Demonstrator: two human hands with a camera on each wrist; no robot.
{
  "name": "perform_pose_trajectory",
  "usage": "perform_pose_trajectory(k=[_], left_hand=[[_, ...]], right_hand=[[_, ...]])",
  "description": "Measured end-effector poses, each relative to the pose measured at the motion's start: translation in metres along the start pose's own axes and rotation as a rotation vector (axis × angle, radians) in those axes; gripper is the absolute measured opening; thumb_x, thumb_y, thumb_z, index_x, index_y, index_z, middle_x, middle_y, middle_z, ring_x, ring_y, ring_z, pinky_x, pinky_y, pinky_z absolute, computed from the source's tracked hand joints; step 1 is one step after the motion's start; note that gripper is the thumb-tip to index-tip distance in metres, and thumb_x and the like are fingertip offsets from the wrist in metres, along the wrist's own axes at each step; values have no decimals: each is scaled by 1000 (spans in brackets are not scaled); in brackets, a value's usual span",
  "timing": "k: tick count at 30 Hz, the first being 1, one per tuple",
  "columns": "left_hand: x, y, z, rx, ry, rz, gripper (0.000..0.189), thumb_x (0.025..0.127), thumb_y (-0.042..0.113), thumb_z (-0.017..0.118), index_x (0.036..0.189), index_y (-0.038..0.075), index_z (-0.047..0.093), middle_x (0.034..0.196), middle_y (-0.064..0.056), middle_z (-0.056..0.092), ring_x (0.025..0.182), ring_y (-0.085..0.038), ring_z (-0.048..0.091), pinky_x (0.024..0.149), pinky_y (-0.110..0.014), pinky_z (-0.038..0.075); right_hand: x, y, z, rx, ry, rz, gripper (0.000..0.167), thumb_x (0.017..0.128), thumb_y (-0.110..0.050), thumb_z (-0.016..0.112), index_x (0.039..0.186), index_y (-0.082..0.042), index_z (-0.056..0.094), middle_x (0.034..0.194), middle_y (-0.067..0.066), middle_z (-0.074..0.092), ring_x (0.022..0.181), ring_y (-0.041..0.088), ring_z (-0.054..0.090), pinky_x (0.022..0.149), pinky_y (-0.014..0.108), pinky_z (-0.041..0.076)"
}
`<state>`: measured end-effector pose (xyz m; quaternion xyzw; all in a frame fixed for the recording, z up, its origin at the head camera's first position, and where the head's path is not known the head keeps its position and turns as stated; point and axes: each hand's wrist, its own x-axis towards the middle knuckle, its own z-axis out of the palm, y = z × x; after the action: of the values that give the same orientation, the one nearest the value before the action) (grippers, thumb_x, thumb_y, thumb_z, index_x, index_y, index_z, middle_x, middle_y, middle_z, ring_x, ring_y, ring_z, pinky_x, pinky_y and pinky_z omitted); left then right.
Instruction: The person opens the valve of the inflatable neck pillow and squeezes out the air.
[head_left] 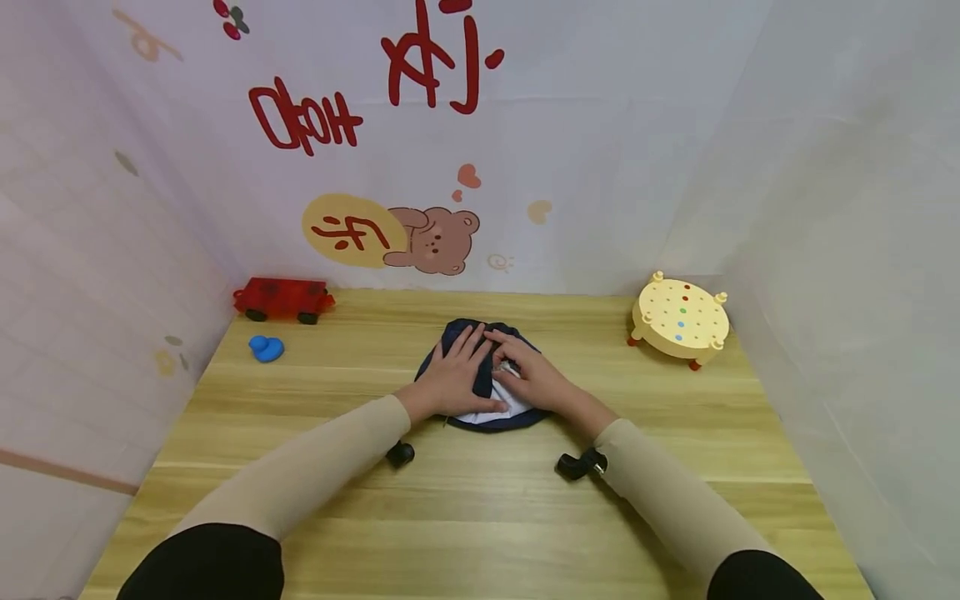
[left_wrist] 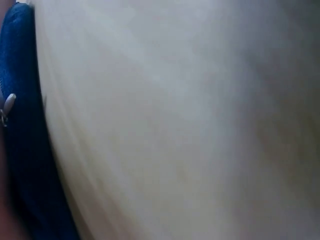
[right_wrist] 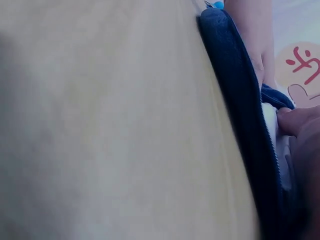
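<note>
A dark blue zippered pouch [head_left: 495, 423] with a white lining lies on the table, its zip undone along the near side. My left hand [head_left: 453, 379] rests on the left part of it, fingers spread over the blue fabric and thumb across the white lining. From the right, my right hand [head_left: 536, 379] reaches into the opening, with curled fingers and thumb pinching the fabric. In the right wrist view, a fingertip presses on the white lining [right_wrist: 270, 120] beside the zip. A small zip pull [left_wrist: 9, 103] hangs at the edge in the left wrist view.
A red toy wagon [head_left: 282, 299] and a blue toy duck [head_left: 266, 348] stand at the back left of the wooden table [head_left: 480, 533]. At the back right is a round yellow pegged toy [head_left: 680, 317]. Printed white sheets [head_left: 600, 167] enclose the table's back and sides.
</note>
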<state>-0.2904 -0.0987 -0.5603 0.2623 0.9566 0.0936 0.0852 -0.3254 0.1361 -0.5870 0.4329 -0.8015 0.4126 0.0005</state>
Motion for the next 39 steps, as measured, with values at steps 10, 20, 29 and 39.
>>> perform_pose_trajectory(k=[10, 20, 29, 39], left_hand=[[4, -8, -2, -125, -17, 27, 123, 91, 88, 65, 180, 21, 11, 186, -6, -5, 171, -31, -5, 126, -79, 11], [10, -12, 0, -340, 97, 2, 94, 96, 66, 78, 172, 26, 41, 184, -4, 19, 171, -31, 8, 124, -82, 11], [5, -4, -10, -286, 217, 2, 71, 95, 54, 86, 156, 27, 61, 173, -10, 40, 161, -38, 32, 121, -78, 28], [-2, -14, -29, -230, 182, -98, 74, 108, 61, 63, 166, 17, 50, 171, -15, 44, 157, -37, 42, 122, -64, 38]], right_hand=[[-3, -6, -5, 7, 48, 24, 12, 104, -8, 78, 106, -12, 67, 163, 21, 53, 156, 38, 44, 124, 61, 37], [-12, -11, -2, 9, 154, 41, 28, 102, -6, 80, 124, -8, 63, 149, 14, 61, 145, 35, 52, 122, 56, 39], [-15, -19, -3, -10, 226, 2, 22, 98, -1, 83, 114, -6, 68, 135, 19, 65, 132, 36, 58, 115, 53, 45], [-34, -29, -6, -132, 282, 124, 52, 94, -7, 88, 136, 3, 58, 137, 22, 60, 132, 40, 57, 114, 58, 44]])
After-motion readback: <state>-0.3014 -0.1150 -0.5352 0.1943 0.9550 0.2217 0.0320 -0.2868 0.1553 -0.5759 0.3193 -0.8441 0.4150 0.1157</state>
